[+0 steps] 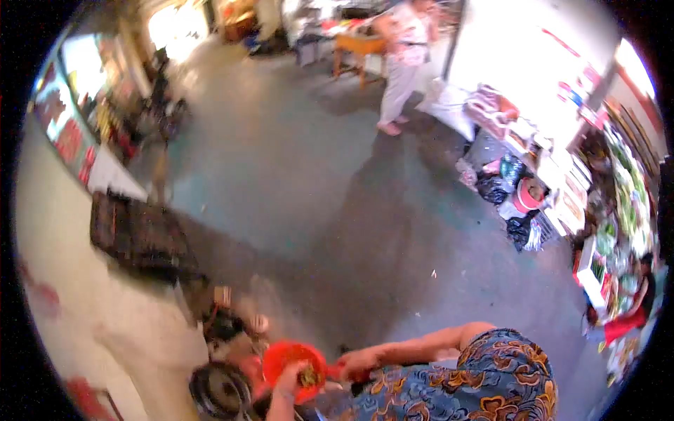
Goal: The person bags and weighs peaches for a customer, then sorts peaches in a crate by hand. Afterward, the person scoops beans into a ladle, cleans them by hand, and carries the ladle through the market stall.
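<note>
A red plastic bowl (283,353) is at the bottom of the view, in front of my body, with a small yellow-green heap (307,377) inside. My left hand (289,377) reaches over the bowl, its fingers curled together at the heap; what they hold is too blurred to name. At the bowl's right side, my right hand (358,365) is closed around its edge or a short handle; I cannot tell which. Just left of the bowl sits a dark round pan or basin (220,390).
A black crate-like object (140,235) stands on the left by a pale surface (133,330). Bags, a pink bucket (528,195) and boxes of goods line the right. Across the grey floor (295,168), another person (406,63) stands near a wooden table (360,45).
</note>
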`<state>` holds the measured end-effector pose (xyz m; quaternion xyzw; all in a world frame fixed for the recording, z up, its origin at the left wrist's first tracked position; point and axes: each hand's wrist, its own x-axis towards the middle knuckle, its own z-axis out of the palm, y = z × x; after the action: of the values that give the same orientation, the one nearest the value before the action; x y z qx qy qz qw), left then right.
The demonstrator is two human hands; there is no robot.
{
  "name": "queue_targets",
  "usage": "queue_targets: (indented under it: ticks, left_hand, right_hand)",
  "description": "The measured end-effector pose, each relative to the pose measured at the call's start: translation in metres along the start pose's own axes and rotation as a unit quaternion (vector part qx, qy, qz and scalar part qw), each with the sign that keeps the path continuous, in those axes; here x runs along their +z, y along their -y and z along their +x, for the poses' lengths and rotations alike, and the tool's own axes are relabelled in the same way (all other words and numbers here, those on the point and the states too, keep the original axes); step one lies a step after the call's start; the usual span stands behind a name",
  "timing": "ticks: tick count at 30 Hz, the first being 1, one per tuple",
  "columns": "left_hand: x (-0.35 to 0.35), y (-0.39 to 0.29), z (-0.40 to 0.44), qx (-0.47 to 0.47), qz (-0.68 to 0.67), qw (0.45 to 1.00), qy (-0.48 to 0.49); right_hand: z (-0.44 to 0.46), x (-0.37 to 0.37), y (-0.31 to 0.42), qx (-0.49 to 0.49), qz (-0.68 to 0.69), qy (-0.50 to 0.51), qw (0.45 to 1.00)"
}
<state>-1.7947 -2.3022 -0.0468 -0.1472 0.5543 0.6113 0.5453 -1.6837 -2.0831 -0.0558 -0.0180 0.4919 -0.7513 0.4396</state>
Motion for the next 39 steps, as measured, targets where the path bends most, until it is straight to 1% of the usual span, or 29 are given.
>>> queue_targets:
  ticks: [1, 2, 3, 4, 5, 7, 8, 10, 12, 16, 18, 20, 21, 22, 23, 24, 25, 26, 27, 28, 29, 30, 32, 34, 35, 36, 37, 38, 39]
  left_hand:
    - [-0.002, -0.002, 0.002, -0.041, -0.033, 0.998, 0.027]
    - [0.001, -0.004, -0.003, 0.006, -0.024, 0.999, 0.047]
    - [0.001, 0.000, 0.001, 0.021, -0.093, 0.993, 0.076]
    - [-0.007, 0.001, 0.008, 0.033, -0.080, 0.992, 0.090]
    - [-0.005, -0.003, 0.007, 0.053, -0.038, 0.997, 0.050]
    - [-0.015, -0.003, 0.013, 0.111, 0.015, 0.993, 0.048]
    - [-0.009, -0.011, 0.008, 0.120, 0.005, 0.992, 0.023]
    - [-0.018, -0.013, 0.006, 0.129, -0.010, 0.991, -0.015]
    - [-0.037, 0.000, 0.018, 0.156, -0.138, 0.976, 0.069]
    - [-0.060, -0.017, -0.019, 0.168, -0.257, 0.950, 0.063]
    - [-0.091, -0.026, -0.039, 0.294, -0.295, 0.898, 0.142]
    - [-0.135, -0.017, -0.047, 0.301, -0.348, 0.879, 0.122]
    - [-0.133, -0.035, -0.079, 0.298, -0.336, 0.890, 0.074]
    - [-0.119, -0.062, -0.113, 0.304, -0.333, 0.887, 0.100]
    - [-0.200, -0.015, -0.070, 0.347, -0.390, 0.853, -0.023]
    - [-0.206, -0.028, -0.089, 0.342, -0.382, 0.857, -0.051]
    - [-0.227, -0.028, -0.092, 0.338, -0.384, 0.849, -0.134]
    - [-0.249, -0.025, -0.095, 0.332, -0.362, 0.852, -0.180]
    - [-0.288, -0.007, -0.088, 0.335, -0.298, 0.837, -0.313]
    - [-0.318, 0.004, -0.087, 0.302, -0.306, 0.848, -0.311]
    - [-0.382, 0.026, -0.072, 0.287, -0.253, 0.909, -0.166]
    - [-0.413, 0.038, -0.058, 0.197, -0.283, 0.905, -0.250]
    - [-0.374, 0.011, -0.085, 0.090, -0.087, 0.924, -0.360]
    - [-0.410, 0.038, -0.051, 0.211, -0.056, 0.920, -0.326]
    - [-0.369, 0.021, -0.062, 0.239, -0.025, 0.890, -0.388]
    - [-0.350, 0.007, -0.067, 0.251, 0.047, 0.890, -0.377]
    - [-0.382, 0.016, -0.041, 0.283, 0.169, 0.861, -0.387]
    - [-0.340, -0.011, -0.048, 0.278, 0.128, 0.871, -0.384]
    - [-0.300, -0.038, -0.065, 0.311, 0.243, 0.833, -0.388]
  right_hand:
    - [-0.005, 0.003, 0.008, 0.008, 0.002, 0.013, 1.000]
    - [-0.016, 0.014, 0.024, -0.009, -0.066, -0.043, 0.997]
    - [-0.012, 0.007, 0.014, 0.035, -0.059, -0.027, 0.997]
    - [-0.007, 0.000, -0.007, 0.058, -0.088, -0.035, 0.994]
    - [-0.021, 0.021, 0.035, 0.110, 0.021, -0.094, 0.989]
    - [-0.021, 0.027, 0.048, 0.122, 0.137, -0.097, 0.978]
    - [-0.021, 0.028, 0.050, 0.151, 0.130, -0.062, 0.978]
    - [-0.013, 0.027, 0.055, 0.153, 0.105, -0.090, 0.978]
    - [-0.008, 0.035, 0.066, 0.156, 0.096, -0.105, 0.977]
    - [0.008, 0.031, 0.060, 0.155, 0.059, -0.121, 0.979]
    - [0.019, 0.033, 0.058, 0.158, 0.051, -0.128, 0.978]
    - [0.025, 0.033, 0.048, 0.138, 0.049, -0.166, 0.975]
    - [0.028, 0.032, 0.035, 0.124, 0.083, -0.148, 0.978]
    - [0.032, 0.032, 0.032, 0.104, 0.117, -0.134, 0.979]
    - [0.032, 0.042, 0.052, 0.107, 0.108, -0.143, 0.978]
    - [0.035, 0.053, 0.072, 0.109, 0.101, -0.153, 0.977]
    - [0.041, 0.055, 0.077, 0.110, 0.092, -0.157, 0.977]
    - [0.044, 0.057, 0.080, 0.115, 0.085, -0.158, 0.977]
    - [0.048, 0.059, 0.078, 0.090, 0.091, -0.193, 0.973]
    - [0.054, 0.059, 0.072, 0.047, 0.026, -0.161, 0.985]
    - [0.059, 0.056, 0.069, 0.011, -0.044, -0.126, 0.991]
    - [0.064, 0.054, 0.066, 0.002, -0.040, -0.142, 0.989]
    - [0.079, 0.063, 0.054, 0.043, 0.011, -0.177, 0.983]
    - [0.075, 0.067, 0.065, 0.056, 0.043, -0.175, 0.982]
    - [0.075, 0.073, 0.073, 0.062, 0.104, -0.182, 0.976]
    - [0.075, 0.081, 0.078, 0.050, 0.137, -0.211, 0.966]
    - [0.082, 0.079, 0.068, 0.045, 0.127, -0.221, 0.966]
    - [0.084, 0.078, 0.064, 0.074, 0.134, -0.229, 0.961]
    - [0.087, 0.084, 0.067, 0.064, 0.146, -0.224, 0.961]
